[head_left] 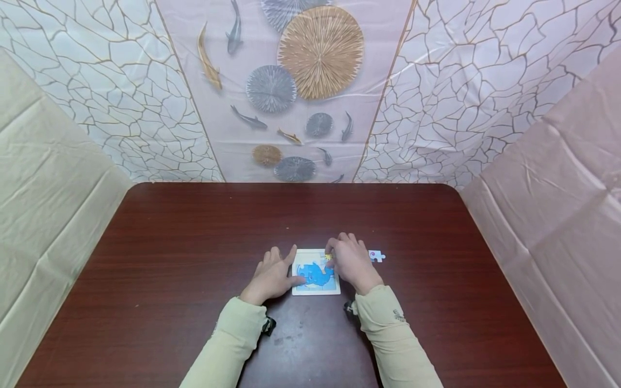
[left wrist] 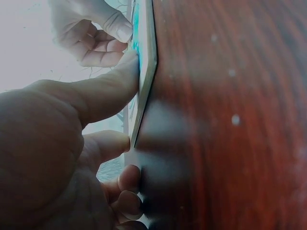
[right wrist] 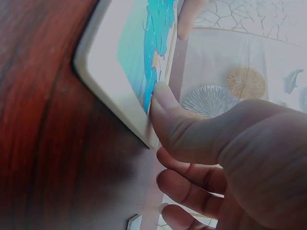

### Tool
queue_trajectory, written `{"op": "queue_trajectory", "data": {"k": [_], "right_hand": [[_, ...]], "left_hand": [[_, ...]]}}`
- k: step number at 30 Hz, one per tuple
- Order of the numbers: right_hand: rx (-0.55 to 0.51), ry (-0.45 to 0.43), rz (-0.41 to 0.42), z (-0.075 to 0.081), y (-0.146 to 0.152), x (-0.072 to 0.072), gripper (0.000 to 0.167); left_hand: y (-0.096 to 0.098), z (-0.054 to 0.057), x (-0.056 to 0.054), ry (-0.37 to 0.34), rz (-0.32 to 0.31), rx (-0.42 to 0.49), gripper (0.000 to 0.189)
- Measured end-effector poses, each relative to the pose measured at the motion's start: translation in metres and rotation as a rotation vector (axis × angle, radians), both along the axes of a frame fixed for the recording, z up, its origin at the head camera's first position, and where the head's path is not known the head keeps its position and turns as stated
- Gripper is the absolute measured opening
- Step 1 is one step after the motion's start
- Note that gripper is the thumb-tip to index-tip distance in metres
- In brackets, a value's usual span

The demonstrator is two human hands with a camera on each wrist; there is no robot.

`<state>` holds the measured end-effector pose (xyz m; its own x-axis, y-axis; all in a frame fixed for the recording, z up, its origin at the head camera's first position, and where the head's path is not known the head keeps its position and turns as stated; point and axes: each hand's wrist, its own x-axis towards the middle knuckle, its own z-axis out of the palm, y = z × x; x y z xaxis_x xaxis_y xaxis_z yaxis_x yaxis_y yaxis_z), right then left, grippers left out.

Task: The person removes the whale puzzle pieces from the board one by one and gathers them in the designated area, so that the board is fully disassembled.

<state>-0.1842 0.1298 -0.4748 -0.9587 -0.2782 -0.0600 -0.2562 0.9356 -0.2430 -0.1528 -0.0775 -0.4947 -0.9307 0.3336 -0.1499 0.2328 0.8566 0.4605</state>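
A square jigsaw puzzle (head_left: 316, 290) in a pale frame, with a blue cartoon animal on it, lies flat on the table. My left hand (head_left: 273, 276) steadies its left side: the thumb lies over the picture and the index finger is at the frame's edge. At the upper right of the picture, my right hand (head_left: 353, 261) bends thumb and index finger around a puzzle piece (head_left: 328, 257) with a yellow patch; the hand hides much of it. The right thumb (right wrist: 165, 103) touches the picture near the frame. A loose puzzle piece (head_left: 375, 256) lies just right of that hand.
The dark red-brown wooden table (head_left: 194, 231) stretches out around the puzzle. A patterned cloth (head_left: 310, 134) hangs behind its far edge, and pale cloth walls (head_left: 548, 183) stand at both sides.
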Motion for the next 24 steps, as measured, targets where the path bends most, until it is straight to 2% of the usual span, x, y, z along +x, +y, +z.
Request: {"op": "queue_trajectory", "data": {"k": [11,18,24], "right_hand": [[-0.034,-0.006,0.008,-0.0006,0.0011,0.0004,0.028],[-0.08,-0.022,0.002,-0.0011,0.0012,0.0011,0.029],[-0.099,-0.002,0.014,-0.0002,0.0006,0.0028,0.027]], "left_hand": [[-0.0012,-0.0038,-0.0008,0.021,-0.012,0.002,0.084],[-0.0003,-0.0045,-0.001,0.011,-0.003,-0.004,0.084],[0.0002,-0.0034,-0.0005,0.012,-0.001,-0.006,0.084]]}}
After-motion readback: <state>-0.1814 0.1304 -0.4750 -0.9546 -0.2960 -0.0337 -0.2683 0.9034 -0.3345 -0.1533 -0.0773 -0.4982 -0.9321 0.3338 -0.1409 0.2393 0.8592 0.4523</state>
